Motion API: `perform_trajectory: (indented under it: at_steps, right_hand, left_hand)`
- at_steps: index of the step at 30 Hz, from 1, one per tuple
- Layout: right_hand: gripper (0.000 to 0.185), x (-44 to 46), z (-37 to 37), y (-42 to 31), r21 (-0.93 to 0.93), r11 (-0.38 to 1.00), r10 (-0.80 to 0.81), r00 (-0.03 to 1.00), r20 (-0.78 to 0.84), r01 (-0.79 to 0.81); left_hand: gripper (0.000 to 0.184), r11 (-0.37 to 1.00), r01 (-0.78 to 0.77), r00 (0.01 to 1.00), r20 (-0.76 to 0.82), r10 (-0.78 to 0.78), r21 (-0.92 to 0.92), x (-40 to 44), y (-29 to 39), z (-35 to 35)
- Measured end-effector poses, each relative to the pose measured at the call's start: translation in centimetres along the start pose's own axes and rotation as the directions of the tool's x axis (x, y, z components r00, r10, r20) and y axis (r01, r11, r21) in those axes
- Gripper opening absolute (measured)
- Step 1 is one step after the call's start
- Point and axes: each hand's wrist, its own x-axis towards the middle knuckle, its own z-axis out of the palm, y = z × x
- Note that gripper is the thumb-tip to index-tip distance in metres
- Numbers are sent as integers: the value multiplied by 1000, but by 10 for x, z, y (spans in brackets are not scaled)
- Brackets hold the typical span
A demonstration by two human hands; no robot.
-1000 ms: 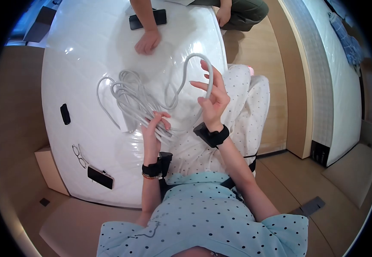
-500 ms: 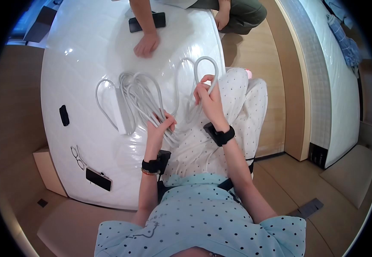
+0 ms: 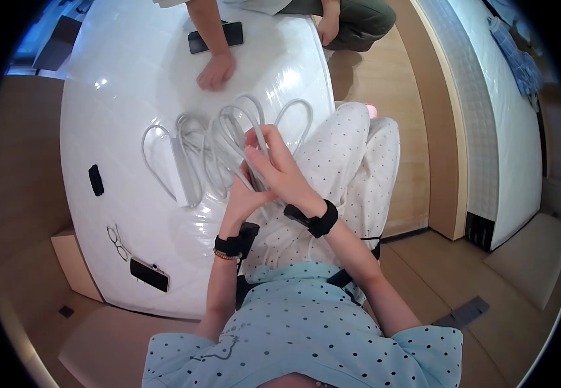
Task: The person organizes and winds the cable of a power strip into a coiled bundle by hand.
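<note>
A bedroom (plastic-wrapped mattress (image 3: 116,142)).

On the mattress (image 3: 119,126), the strip (image 3: 181,174) is placed between cable loops (image 3: 193,124), right of what may be a case (image 3: 96,180).

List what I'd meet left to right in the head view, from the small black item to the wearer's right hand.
Small black item, glasses, near phone, white block, left hand, right hand. Omitted for overlap: cable, far phone, other person's hand.

One bundle of cable (image 3: 227,138), one white block (image 3: 179,168), two phones (image 3: 149,275) (image 3: 234,33), one pair of glasses (image 3: 117,243), one small black object (image 3: 95,180). Four hands: the wearer's left hand (image 3: 243,199) and right hand (image 3: 282,173), another person's two hands (image 3: 216,72) (image 3: 328,29).
</note>
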Motion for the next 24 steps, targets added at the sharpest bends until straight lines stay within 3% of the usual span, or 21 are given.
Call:
perform_trajectory:
  at_steps: [2, 4, 7, 10, 11, 14, 20, 22, 24]
  right_hand:
    - [27, 4, -8, 5, -204, 973, -86, 991, 99, 105]
    - [33, 4, -9, -3, -219, 966, -122, 989, 83, 137]
    - [41, 2, -8, 4, -236, 957, -183, 982, -46, 168]
    - [46, 5, -7, 5, -192, 957, -241, 963, -118, 216]
    - [47, 6, -7, 5, -170, 957, -258, 958, -127, 235]
    - [55, 6, -5, 23, 67, 992, -107, 993, -48, 110]
    - [63, 9, -3, 24, 35, 999, -39, 990, 135, 35]
    - [63, 10, -5, 28, -140, 980, -117, 980, 160, 140]
    - [63, 10, -10, 33, -328, 931, -133, 985, 111, 163]
  left_hand:
    - [66, 989, 84, 996, -5, -85, -122, -4, 1, 0]
    - [67, 964, 172, 985, 19, -172, -202, -6, -1, -4]
    - [65, 954, 137, 988, 100, -114, -268, -5, -10, -11]
    - [57, 892, 82, 996, 20, -81, -445, -8, -7, -2]
    - [56, 907, 85, 996, 26, -81, -411, -8, -7, -3]
    - [55, 943, 117, 993, 11, -120, -312, -8, -6, -4]
    - [46, 955, 143, 979, -106, -175, -259, -7, -6, -4]
    - [40, 953, 121, 954, -231, -189, -279, -8, -6, -1]
    - [34, 962, 146, 972, -149, -184, -232, -5, -10, -21]
